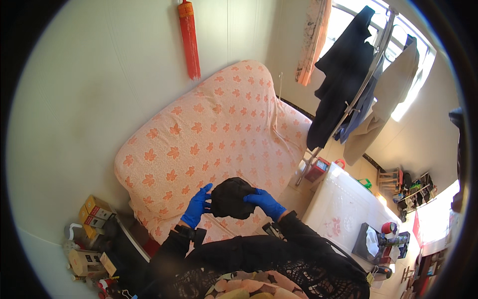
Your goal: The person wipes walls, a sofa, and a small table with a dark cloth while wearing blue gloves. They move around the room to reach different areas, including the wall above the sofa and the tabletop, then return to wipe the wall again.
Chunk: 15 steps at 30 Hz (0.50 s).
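A black bundled cloth item (233, 198) is held up in front of me, above a sofa with a pink leaf-patterned cover (220, 130). My right hand (266, 203), in a blue glove, grips its right side. On its left side is my left hand (197, 205), also gloved in blue, with fingers spread and the fingertips at the cloth's edge; whether they grip it is hard to tell. What exactly the black item is cannot be made out.
To the right stand a table with a pale cover (336, 209), a tissue box (368, 243) on it, and a metal clothes rack (368, 78) with hanging garments. At lower left, boxes (98, 211) and bottles crowd a dark surface. A red tassel (189, 41) hangs on the wall.
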Tool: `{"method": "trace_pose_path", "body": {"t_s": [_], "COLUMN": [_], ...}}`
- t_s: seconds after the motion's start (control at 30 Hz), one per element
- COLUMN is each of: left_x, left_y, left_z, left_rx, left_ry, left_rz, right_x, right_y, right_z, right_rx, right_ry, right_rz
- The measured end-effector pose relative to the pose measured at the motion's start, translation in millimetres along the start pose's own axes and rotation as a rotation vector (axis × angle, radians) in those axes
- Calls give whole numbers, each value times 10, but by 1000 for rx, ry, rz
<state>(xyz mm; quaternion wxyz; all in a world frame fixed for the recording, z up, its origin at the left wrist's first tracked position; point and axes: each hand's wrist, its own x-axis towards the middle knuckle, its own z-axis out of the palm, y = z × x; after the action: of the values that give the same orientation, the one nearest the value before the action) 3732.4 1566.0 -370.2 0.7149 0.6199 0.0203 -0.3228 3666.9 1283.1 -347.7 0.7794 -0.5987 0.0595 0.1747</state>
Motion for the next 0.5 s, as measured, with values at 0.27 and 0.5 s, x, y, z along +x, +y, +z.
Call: {"method": "trace_pose_path", "body": {"t_s": [0.27,0.5], "left_x": [-75,79], "left_y": [-20,-327], "left_z": [1169,2089], "left_rx": [475,442], "left_ry": [-397,-425], "left_rz": [161,98], "right_x": [-717,-1463], "right_y": [178,614], "right_z": [-630,-1126], "right_rx": [275,418], "right_ry": [-4,80], "right_rz": [-36,-81]}}
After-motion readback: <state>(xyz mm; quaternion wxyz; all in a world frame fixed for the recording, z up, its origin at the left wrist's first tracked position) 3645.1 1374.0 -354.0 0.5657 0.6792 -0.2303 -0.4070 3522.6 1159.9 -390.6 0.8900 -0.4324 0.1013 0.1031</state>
